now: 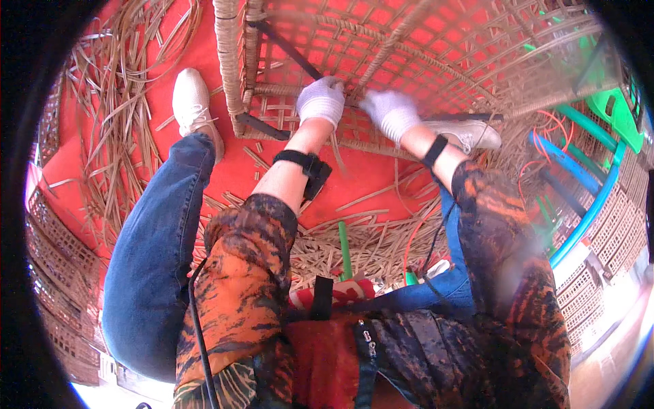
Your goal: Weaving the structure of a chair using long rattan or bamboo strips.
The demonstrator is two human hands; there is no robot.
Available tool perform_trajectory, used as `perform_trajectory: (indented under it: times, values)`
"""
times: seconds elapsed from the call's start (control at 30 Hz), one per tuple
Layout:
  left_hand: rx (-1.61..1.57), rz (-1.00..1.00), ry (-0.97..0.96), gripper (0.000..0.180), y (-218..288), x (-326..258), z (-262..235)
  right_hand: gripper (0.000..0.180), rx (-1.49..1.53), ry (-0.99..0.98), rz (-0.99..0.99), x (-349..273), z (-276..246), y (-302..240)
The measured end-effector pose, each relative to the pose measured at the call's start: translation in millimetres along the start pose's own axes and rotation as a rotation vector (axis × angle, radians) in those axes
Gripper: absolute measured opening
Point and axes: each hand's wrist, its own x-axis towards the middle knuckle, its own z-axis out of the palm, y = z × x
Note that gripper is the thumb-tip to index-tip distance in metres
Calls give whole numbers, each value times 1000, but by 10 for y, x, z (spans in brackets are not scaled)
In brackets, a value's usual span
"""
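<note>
Both hands wear white knit gloves and work at an open-weave wicker frame (pixel 385 54) that looks like a piece of woven furniture or a large basket. My left hand (pixel 320 101) is closed, with its curled fingers at the weave beside a dark diagonal bar (pixel 285 49). What lies inside those fingers is hidden. Just right of it, my right hand (pixel 390 112) touches or nearly touches the same weave, its fingertips smeared by motion. A thin strand hangs below the left hand. The frame's thick wrapped edge (pixel 229 61) rises on the left.
Loose flat wicker strips (pixel 126 82) are heaped on the red floor covering (pixel 238 180) at left, with more strips (pixel 375 245) between my legs. Blue tubing (pixel 579 228), a green plastic piece (pixel 616 119) and orange cord (pixel 538 140) are at right. My white shoes (pixel 191 102) flank the frame.
</note>
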Motion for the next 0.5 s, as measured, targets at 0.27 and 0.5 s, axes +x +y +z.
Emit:
perform_trajectory:
  times: [0.27,0.5]
  values:
    - [95,357,83,31,-29,-65,265,27,335,-494,-482,-1178,-196,-750]
    - [-119,131,125,25,-144,131,461,28,500,-125,-171,-352,-296,195]
